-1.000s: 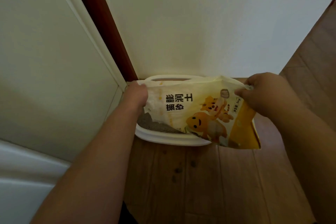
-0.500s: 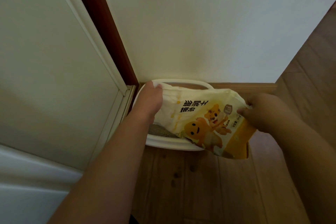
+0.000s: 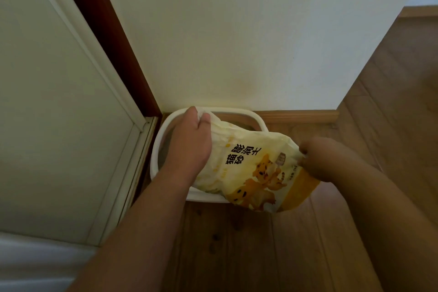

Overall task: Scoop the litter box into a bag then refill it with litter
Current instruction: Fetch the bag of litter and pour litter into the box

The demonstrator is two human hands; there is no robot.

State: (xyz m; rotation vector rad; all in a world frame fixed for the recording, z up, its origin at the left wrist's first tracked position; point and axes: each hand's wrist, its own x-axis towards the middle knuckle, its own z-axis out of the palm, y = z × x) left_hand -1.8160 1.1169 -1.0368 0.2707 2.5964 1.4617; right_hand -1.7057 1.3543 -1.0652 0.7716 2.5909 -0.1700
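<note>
Litter bag: a yellow and white litter bag (image 3: 251,170) with cartoon cats and black characters, held slanted over the litter box, its yellow end lower right, past the box's near rim.
Litter box: a white litter box (image 3: 155,149) on the wooden floor (image 3: 237,249), set in the corner against the wall (image 3: 237,31) and just beside the door frame (image 3: 111,42); grey litter shows inside along its left wall.
Left hand: the left hand (image 3: 192,140) has its grip clenched on the bag's crumpled white end, above the box's far side.
Right hand: the right hand (image 3: 324,159) pinches the bag's right edge (fingers curled, tips hidden behind the film).
Floor: a few dark specks lie in front of the box.
</note>
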